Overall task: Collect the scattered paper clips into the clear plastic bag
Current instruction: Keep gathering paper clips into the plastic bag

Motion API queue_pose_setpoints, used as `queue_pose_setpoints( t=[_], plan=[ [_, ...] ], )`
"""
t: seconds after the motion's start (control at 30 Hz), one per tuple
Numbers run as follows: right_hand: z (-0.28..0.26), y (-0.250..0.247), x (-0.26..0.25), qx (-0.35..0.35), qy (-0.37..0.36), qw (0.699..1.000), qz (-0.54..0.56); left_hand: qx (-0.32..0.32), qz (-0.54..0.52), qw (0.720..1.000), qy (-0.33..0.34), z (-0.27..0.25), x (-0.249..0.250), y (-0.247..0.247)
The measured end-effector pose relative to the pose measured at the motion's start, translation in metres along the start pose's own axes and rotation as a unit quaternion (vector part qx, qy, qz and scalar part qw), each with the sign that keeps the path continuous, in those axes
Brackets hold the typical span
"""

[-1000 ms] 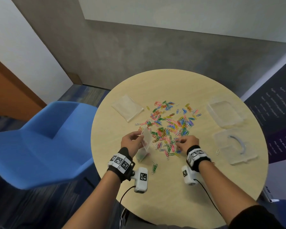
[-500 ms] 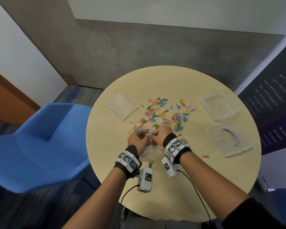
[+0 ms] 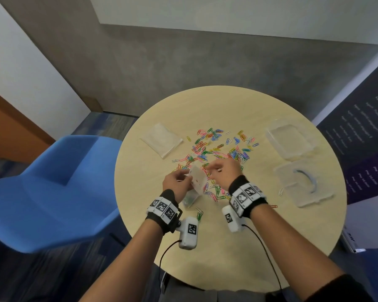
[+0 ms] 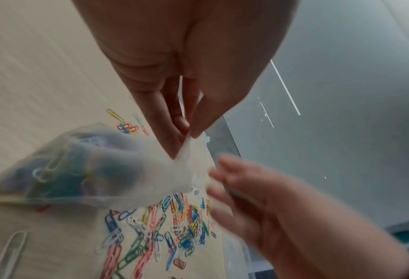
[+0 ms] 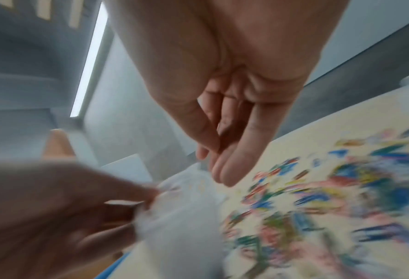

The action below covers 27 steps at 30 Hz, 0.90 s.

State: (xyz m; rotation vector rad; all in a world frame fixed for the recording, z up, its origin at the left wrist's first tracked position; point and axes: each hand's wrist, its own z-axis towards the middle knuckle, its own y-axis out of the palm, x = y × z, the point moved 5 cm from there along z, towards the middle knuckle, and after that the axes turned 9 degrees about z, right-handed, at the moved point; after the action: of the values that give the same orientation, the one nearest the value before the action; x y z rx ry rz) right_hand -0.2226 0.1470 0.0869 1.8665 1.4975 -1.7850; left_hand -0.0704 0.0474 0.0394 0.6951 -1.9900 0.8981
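The clear plastic bag (image 3: pixel 195 182) is held up just above the surface (image 3: pixel 271 247), near the person. Some paper clips (image 4: pixel 62 169) sit in the bottom of it. The left hand (image 3: pixel 177 185) pinches the top edge of the bag between thumb and fingers and keeps the mouth up. The right hand (image 3: pixel 224 171) is right beside the mouth, its thumb and fingertips close together. It is too blurry to tell if it holds a clip. Many more scattered paper clips (image 3: pixel 218 149) lie in a colorful pile just past the hands. So the job looks only partly done. This looks like the drop-in step. Next the right hand should reach back to the pile and pinch more clips, while the left keeps the bag open.
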Motion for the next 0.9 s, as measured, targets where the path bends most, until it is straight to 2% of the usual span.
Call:
queue_pose_setpoints(
  t=[0.07, 0.13, 0.2, 0.23, 0.3, 0.37, 0.47, 0.6, 0.7, 0.9],
  plan=[
    [-0.002, -0.032, 0.036, 0.053, 0.061, 0.99, -0.115, 0.007, -0.013, 1.0, -0.014, 0.004, -0.007, -0.009],
    [-0.013, -0.06, 0.092, 0.044, 0.197, 0.945, -0.259, 0.013, -0.031, 0.999, -0.021, 0.007, -0.012, -0.018],
    [-0.029, -0.075, 0.143, 0.026, 0.3, 0.905, -0.301, 0.02, -0.051, 0.998, -0.027, 0.009, -0.016, -0.024],
    [-0.034, -0.077, 0.162, 0.027, 0.318, 0.901, -0.296, 0.023, -0.058, 0.998, -0.031, 0.01, -0.018, -0.026],
    [-0.036, -0.071, 0.182, 0.038, 0.298, 0.913, -0.278, 0.022, -0.066, 0.997, -0.035, 0.01, -0.02, -0.027],
    [-0.032, -0.06, 0.181, 0.047, 0.247, 0.933, -0.258, 0.017, -0.069, 0.997, -0.036, 0.008, -0.02, -0.025],
    [-0.02, -0.033, 0.165, 0.038, 0.199, 0.959, -0.196, 0.014, -0.072, 0.997, -0.034, 0.005, -0.018, -0.021],
    [-0.004, 0.006, 0.136, 0.007, 0.122, 0.978, -0.169, 0.015, -0.065, 0.997, -0.031, 0.0, -0.02, -0.022],
    [0.006, 0.029, 0.116, -0.013, 0.077, 0.979, -0.186, 0.016, -0.063, 0.997, -0.032, -0.005, -0.023, -0.026],
    [0.014, 0.059, 0.092, -0.037, -0.002, 0.959, -0.279, 0.022, -0.055, 0.998, -0.034, -0.013, -0.027, -0.032]
  ],
)
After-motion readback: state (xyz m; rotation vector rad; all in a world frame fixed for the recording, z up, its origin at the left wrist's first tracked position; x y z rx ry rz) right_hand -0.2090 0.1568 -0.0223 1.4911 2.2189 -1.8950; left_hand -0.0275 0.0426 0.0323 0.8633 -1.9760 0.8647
